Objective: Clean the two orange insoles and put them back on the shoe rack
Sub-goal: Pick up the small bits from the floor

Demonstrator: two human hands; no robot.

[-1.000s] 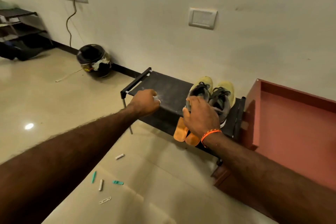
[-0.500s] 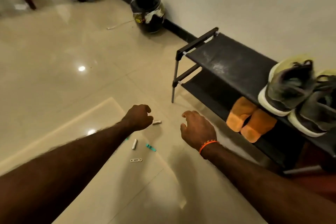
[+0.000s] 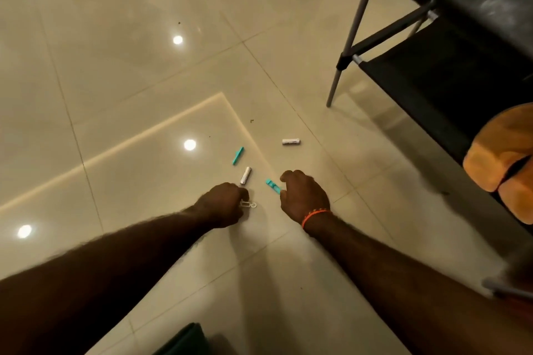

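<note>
two orange insoles (image 3: 501,161) side by side on shoe rack (image 3: 418,72) lower shelf, rounded ends toward floor edge; left hand (image 3: 223,204) curled, fingertips at a clear clip (image 3: 248,204); right hand (image 3: 302,196) half-curled, touching teal piece (image 3: 272,185).

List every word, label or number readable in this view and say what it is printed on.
None can be read.
White battery: dark marks on its casing, too small and blurred to read.
Silver battery: no legible print.
Teal pieces, orange insoles and shoe rack: no text visible.

Both forearms stretched forward and down, left hand (image 3: 223,204) fisted, right hand (image 3: 304,196) loosely curled, palm down.
</note>
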